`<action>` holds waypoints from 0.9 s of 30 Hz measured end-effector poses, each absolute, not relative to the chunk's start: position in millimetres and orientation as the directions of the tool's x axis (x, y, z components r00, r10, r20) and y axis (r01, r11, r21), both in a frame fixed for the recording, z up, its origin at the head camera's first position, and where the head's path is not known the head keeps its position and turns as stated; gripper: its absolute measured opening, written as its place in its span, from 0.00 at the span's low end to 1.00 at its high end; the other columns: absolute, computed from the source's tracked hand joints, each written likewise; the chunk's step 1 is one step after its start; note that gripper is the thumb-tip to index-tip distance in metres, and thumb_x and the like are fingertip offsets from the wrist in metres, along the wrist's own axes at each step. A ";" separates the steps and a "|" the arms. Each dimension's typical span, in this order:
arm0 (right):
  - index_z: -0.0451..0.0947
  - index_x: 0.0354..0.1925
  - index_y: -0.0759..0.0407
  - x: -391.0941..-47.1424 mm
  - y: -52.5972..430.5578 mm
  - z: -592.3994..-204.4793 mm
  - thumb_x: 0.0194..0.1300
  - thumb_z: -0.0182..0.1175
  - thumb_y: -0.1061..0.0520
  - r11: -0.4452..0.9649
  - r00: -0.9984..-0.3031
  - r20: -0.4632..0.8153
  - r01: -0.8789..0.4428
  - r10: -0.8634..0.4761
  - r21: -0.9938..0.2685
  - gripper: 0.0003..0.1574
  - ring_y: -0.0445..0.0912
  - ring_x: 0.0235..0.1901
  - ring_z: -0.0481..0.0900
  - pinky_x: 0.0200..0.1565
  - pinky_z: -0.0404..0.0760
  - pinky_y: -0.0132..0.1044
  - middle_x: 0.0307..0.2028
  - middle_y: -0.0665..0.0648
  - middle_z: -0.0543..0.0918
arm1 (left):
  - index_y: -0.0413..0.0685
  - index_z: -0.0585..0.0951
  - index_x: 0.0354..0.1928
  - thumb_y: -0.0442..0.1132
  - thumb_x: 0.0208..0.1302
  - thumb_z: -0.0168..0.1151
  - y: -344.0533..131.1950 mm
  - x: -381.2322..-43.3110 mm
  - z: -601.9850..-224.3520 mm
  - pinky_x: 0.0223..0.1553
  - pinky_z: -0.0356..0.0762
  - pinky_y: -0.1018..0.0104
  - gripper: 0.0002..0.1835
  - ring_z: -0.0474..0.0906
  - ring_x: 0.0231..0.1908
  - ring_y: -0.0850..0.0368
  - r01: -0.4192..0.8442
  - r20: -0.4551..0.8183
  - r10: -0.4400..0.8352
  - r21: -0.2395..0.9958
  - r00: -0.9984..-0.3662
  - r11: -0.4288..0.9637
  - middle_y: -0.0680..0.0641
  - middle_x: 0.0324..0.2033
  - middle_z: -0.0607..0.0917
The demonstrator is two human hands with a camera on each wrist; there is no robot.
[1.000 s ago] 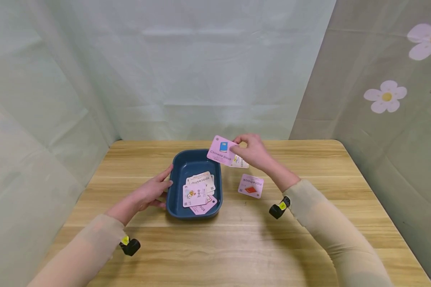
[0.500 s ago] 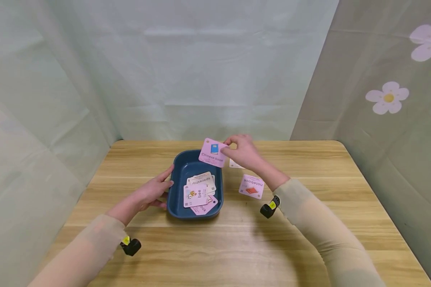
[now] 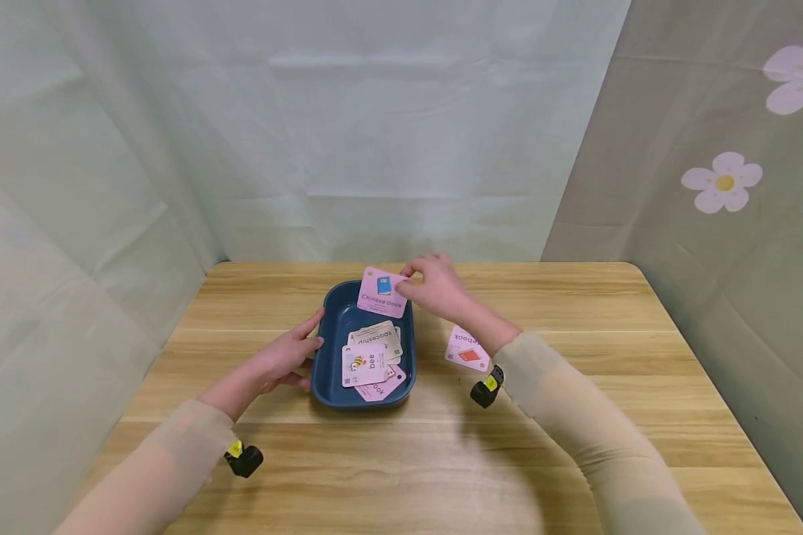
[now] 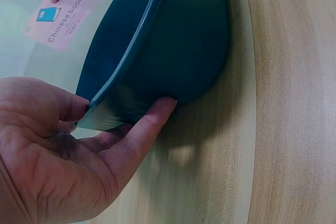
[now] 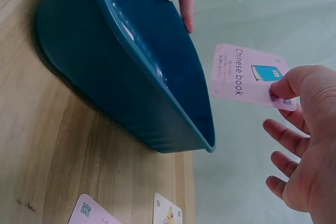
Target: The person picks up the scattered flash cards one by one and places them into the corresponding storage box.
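A pink flashcard reading "Chinese book" [image 3: 380, 294] is pinched at its corner between my right hand's [image 3: 435, 284] thumb and finger, above the far end of a deep blue plastic box [image 3: 348, 319]. The right wrist view shows this card [image 5: 248, 74] above the rim, apart from the box. My left hand [image 3: 286, 358] grips the left wall of the box [image 4: 173, 45], thumb at the rim and fingers along the outside. Inside lie a bee card [image 3: 364, 364], a cream spaceship card [image 3: 377, 336] and a pink card [image 3: 383, 388], partly covered by others.
Right of the box, a pink notebook card [image 3: 465, 351] lies on the wooden table [image 3: 401, 468], partly hidden by the right forearm. A cream card [image 5: 167, 213] lies close by, seen in the right wrist view. Fabric curtains [image 3: 388, 148] hang around the table's back and sides.
My right hand has moved left and slightly nearer with the Chinese book card, from the box's right edge to over its far end. The left hand keeps its grip on the box.
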State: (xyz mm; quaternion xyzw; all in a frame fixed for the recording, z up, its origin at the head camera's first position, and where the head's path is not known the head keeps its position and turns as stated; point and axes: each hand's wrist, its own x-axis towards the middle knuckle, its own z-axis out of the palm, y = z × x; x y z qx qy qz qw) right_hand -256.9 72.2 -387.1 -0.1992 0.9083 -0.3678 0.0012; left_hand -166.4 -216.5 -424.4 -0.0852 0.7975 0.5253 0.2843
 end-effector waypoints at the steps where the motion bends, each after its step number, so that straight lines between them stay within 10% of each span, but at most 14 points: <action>1: 0.83 0.38 0.50 -256.8 70.6 -387.8 0.67 0.65 0.46 0.658 -0.920 0.143 -0.364 -0.365 -0.659 0.10 0.52 0.59 0.64 0.54 0.71 0.50 0.52 0.52 0.81 | 0.76 0.38 0.81 0.43 0.83 0.42 -216.5 -166.3 -424.2 0.38 0.86 0.53 0.37 0.78 0.52 0.39 -0.434 -0.543 0.163 0.789 -0.824 0.434 0.28 0.75 0.54; 27: 0.83 0.37 0.47 -253.9 42.0 -404.4 0.66 0.63 0.47 0.756 -0.829 0.101 -0.546 -0.550 -0.360 0.08 0.54 0.64 0.65 0.68 0.62 0.49 0.52 0.51 0.82 | 0.75 0.37 0.82 0.42 0.83 0.41 -218.2 -166.2 -424.5 0.38 0.86 0.54 0.37 0.79 0.52 0.39 -0.417 -0.522 0.193 0.814 -0.831 0.404 0.28 0.75 0.55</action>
